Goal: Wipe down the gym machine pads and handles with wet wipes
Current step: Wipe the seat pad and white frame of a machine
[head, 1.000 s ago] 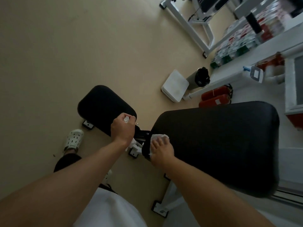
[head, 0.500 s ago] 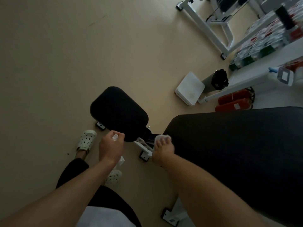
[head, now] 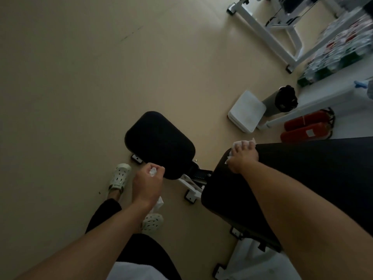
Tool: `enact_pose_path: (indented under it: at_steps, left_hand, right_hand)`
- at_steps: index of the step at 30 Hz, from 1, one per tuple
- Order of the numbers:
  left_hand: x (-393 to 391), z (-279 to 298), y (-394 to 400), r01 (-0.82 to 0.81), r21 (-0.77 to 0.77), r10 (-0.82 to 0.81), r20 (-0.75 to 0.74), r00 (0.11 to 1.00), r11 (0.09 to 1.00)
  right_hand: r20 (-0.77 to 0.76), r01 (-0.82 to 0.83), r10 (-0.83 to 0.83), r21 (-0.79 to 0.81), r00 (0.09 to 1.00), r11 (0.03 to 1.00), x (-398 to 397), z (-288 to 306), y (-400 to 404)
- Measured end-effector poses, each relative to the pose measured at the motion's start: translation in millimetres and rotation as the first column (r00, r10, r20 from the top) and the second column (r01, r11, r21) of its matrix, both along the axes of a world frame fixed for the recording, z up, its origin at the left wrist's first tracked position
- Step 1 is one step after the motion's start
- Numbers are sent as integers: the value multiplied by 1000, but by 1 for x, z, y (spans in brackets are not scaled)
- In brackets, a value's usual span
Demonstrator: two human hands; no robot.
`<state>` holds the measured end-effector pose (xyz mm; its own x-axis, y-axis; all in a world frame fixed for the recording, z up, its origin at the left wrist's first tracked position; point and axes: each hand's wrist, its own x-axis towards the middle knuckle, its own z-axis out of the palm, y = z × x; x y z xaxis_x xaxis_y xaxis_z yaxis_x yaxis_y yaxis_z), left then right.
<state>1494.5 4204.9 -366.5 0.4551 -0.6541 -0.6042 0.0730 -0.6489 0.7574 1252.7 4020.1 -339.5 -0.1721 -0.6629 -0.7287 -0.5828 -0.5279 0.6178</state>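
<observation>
Pressing a white wipe (head: pixel 242 144) flat under its spread fingers, the right hand (head: pixel 243 158) lies on the far corner of the large black pad (head: pixel 314 178). Fingers are splayed apart on top of the wipe, not curled around it; edges of the wipe show beyond the fingertips and beside the palm.

Left hand (head: pixel 148 184) is closed into a loose fist around a second, crumpled wipe (head: pixel 152 171). A bit shows at the thumb and a tail (head: pixel 158 205) hangs below the wrist. The fist sits at the near edge of the small black pad (head: pixel 159 144); actual contact with the pad cannot be told from this angle.

The two pads are apart, joined by a dark bracket (head: pixel 199 174) on a white frame (head: pixel 191 187). The frame's black-tipped feet rest on the beige floor (head: pixel 80 87).

Below the left forearm: dark trousers (head: pixel 105 215) and two white perforated clogs (head: pixel 119 176), one either side of the arm.

Background, right side: a white flat box (head: pixel 246 111) on the floor, just beside a grey bin with a black liner (head: pixel 285 99). Two red extinguishers (head: pixel 304 128) lie side by side beyond the large pad. Another white machine frame (head: pixel 268 31) stands at top right. Packed colourful goods (head: pixel 343 49) near it are blurred; contents unreadable.

Lighting is dim; pad surface detail is not visible.
</observation>
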Motion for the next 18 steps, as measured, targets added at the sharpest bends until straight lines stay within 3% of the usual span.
enact_pose_path:
  at_steps: [4, 8, 12, 13, 15, 17, 18]
  left_hand:
    - [28, -4, 21, -41, 130, 29, 98, 995, 991]
    - [45, -3, 22, -51, 176, 39, 74, 996, 983]
    - [61, -2, -2, 25, 191, -39, 70, 997, 981]
    - [65, -4, -8, 43, 193, -57, 63, 996, 980]
    - [71, -7, -19, 83, 201, -92, 34, 995, 976]
    - [79, -12, -31, 134, 208, -137, 2, 991, 969]
    - [85, -13, -38, 171, 216, -173, -7, 985, 961]
  right_hand:
    - [89, -42, 27, 167, 996, 985, 30, -58, 74]
    - [78, -32, 16, 201, 997, 979, 45, -84, 158]
    - [281, 151, -191, 159, 941, 976, 52, -71, 161]
    - [390, 289, -336, 175, 857, 941, 57, -68, 157]
    - [576, 600, -639, 294, 511, 744, 71, -62, 146]
    - [623, 807, -780, 492, -63, 328, 89, -57, 136]
    - [623, 830, -714, 547, -318, 108, 99, -57, 132]
